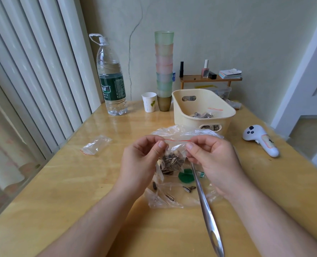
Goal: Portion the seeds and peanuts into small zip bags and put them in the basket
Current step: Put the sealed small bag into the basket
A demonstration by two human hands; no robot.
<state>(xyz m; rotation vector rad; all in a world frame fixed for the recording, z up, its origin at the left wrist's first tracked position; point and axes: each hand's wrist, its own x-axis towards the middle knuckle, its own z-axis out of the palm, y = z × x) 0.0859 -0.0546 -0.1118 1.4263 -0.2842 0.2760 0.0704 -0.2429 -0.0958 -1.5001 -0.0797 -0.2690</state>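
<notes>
While both hands sit at frame centre, the left hand point(142, 154) and right hand point(207, 154) each pinch a top corner of a small zip bag point(174, 156), thumbs on the near face just under its red strip. Bag hangs upright between them, above the table point(61, 191), with seeds point(172, 161) filling its lower half. Below it, a crumpled clear plastic bag point(165, 199) lies flat with a few loose seeds on it. A metal spoon handle point(207, 210) runs from under the right hand down to the bottom edge; spoon bowl hidden. Green lid point(186, 176) just beside the handle, partly behind the bag.

Basket point(222, 115), cream, upper right of centre, just beyond the hands; seed-filled bags show inside and through its handle slot. Empty zip bag point(96, 145) lies flat at centre left, well apart. Water bottle point(112, 80) upper left, paper cup point(149, 102) and stacked cups point(164, 67) upper centre. White controller point(259, 140) at right. Small wooden shelf point(209, 78) with bottles behind the basket.
</notes>
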